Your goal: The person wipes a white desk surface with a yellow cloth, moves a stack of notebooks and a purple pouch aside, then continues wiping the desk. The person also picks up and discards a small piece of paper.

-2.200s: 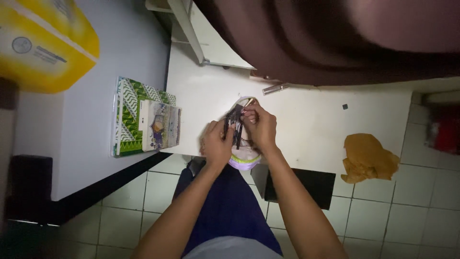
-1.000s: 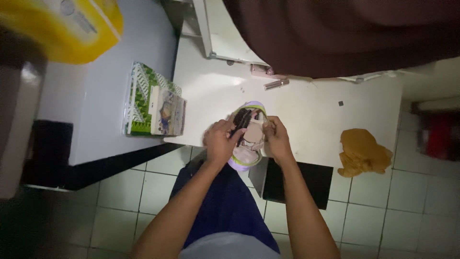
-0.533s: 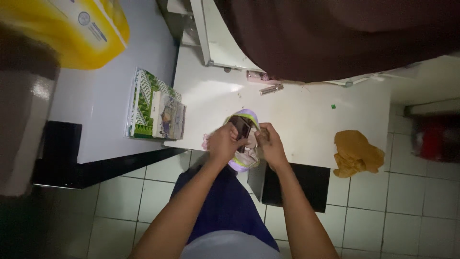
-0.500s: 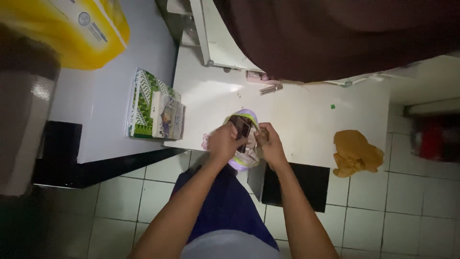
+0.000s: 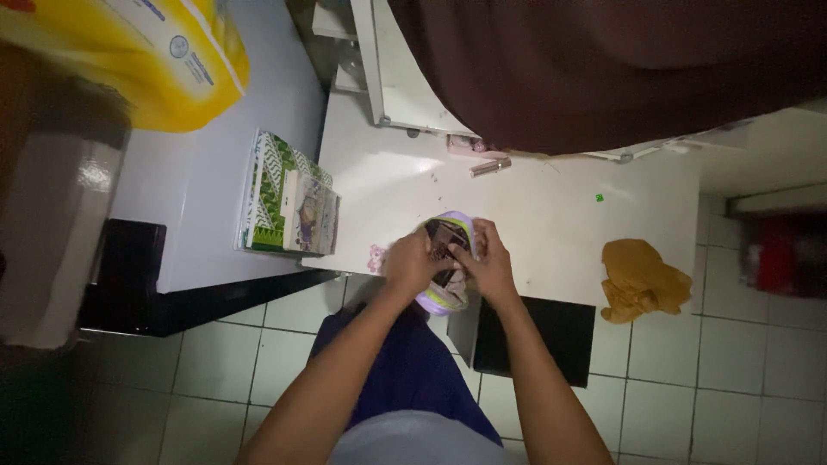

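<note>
A small lilac pouch point(image 5: 441, 300) with a green-trimmed rim lies at the near edge of the white table point(image 5: 534, 215). My left hand point(image 5: 407, 263) grips its left side and presses dark slender items point(image 5: 444, 232) into its mouth. My right hand point(image 5: 484, 258) holds the pouch's right rim, fingers curled over the opening. What else lies inside the pouch is hidden by my hands.
A stack of green patterned books point(image 5: 284, 207) lies on the grey surface at left, a yellow bag point(image 5: 155, 60) behind it. A small metallic tube point(image 5: 490, 166) and a pink item point(image 5: 462, 145) lie at the table's back. An orange cloth point(image 5: 642, 280) hangs at the right corner. Dark brown fabric point(image 5: 603, 69) hangs above.
The dark items, held up above the pouch 2.2 s ago, have gone down into its mouth. Both hands have closed in around the opening.
</note>
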